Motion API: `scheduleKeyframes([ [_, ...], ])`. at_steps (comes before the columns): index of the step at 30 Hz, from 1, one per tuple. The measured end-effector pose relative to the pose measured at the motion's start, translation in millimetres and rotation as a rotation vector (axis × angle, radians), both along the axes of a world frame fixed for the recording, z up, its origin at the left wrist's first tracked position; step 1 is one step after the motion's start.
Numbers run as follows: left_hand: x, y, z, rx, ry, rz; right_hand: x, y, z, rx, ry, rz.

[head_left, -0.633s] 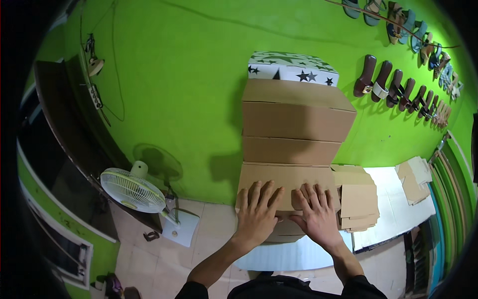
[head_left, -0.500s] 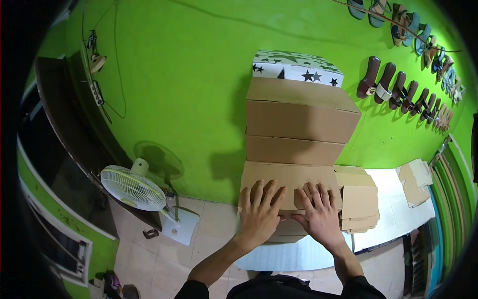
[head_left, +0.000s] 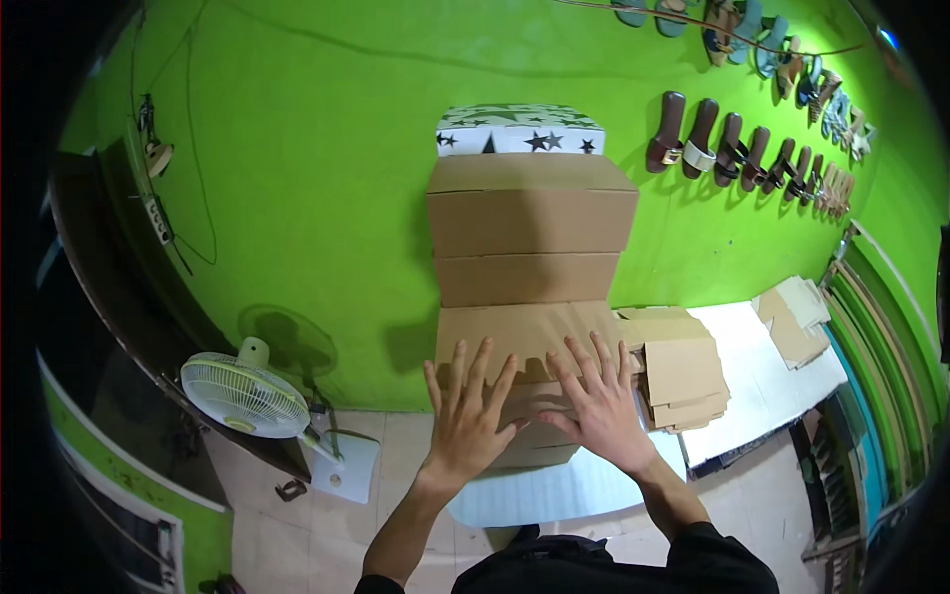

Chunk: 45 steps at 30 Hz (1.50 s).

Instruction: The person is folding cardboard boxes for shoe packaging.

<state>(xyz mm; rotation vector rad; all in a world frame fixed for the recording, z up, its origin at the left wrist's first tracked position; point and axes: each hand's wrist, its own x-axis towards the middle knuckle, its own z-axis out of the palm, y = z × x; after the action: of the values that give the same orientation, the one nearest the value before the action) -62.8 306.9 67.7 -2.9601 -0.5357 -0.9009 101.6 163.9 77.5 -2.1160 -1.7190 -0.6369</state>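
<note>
Both hands hang over a brown cardboard box (head_left: 524, 322) at the centre. My left hand (head_left: 467, 416) is open with its fingers spread, over the left part of the near edge. My right hand (head_left: 600, 404) is open too, fingers apart, over the right part of that edge. Neither holds anything; whether the fingertips touch the cardboard is hard to tell. Behind the near box, more brown cardboard (head_left: 532, 226) rises in folded panels. At the top sits a white box with dark stars (head_left: 564, 142), against the wall.
Flat cardboard pieces (head_left: 683, 381) are stacked to the right, beside a white tabletop (head_left: 722, 332) with more cut pieces (head_left: 797, 327). A pale blue rounded surface (head_left: 584, 495) lies under the box. A fan (head_left: 245, 394) stands at left. Sandals (head_left: 727, 148) hang on the green wall.
Both hands have lifted from the box's top and spread their fingers wider. The whole view has shifted, so the boxes now appear further left.
</note>
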Motion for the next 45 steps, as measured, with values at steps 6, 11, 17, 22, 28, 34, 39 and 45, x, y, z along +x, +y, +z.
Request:
scheduleKeyframes([
  [6,-45,-52,-4,-0.083,0.035,0.071,-26,-54,-11,0.04,0.016,-0.011],
  [11,-90,-101,-42,-0.202,0.092,0.097,-54,-109,-49,-0.066,0.098,-0.045],
  [17,-125,-183,-105,-0.329,0.199,0.119,-89,-194,-106,-0.209,0.262,-0.03],
  [22,-139,-253,-135,-0.429,0.298,0.111,-101,-259,-131,-0.265,0.317,-0.049],
  [28,-126,-333,-171,-0.515,0.426,0.072,-86,-336,-154,-0.261,0.41,-0.113],
  [34,-41,-391,-183,-0.429,0.523,-0.093,-29,-437,-159,-0.238,0.464,-0.18],
  [39,73,-466,-162,-0.331,0.526,-0.256,35,-553,-156,-0.239,0.479,-0.3],
  [45,187,-583,-160,-0.443,0.464,-0.373,99,-664,-155,-0.222,0.471,-0.525],
])
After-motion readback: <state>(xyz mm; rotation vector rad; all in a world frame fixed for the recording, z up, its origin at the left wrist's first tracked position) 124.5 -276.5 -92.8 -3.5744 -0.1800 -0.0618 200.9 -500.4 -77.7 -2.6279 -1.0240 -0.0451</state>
